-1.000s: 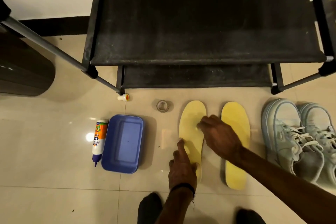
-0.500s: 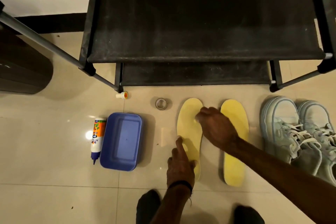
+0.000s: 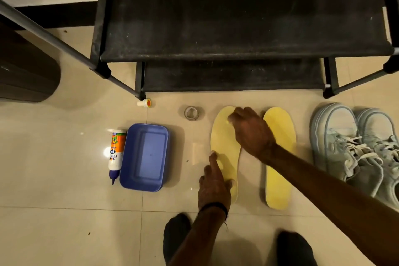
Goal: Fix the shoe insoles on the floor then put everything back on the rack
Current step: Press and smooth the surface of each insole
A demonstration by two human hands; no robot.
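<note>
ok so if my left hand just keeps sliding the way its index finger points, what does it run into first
Likely your right hand, which presses the toe of the left insole ahead of your left hand. The finger's exact heading is uncertain.

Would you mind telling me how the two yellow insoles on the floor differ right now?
The left insole has both hands on it: the left hand presses near its heel, the right hand its toe. The right insole lies untouched, though the right forearm crosses over it. The left insole looks paler, the right insole a deeper yellow. Both lie flat, toes toward the rack.
</note>
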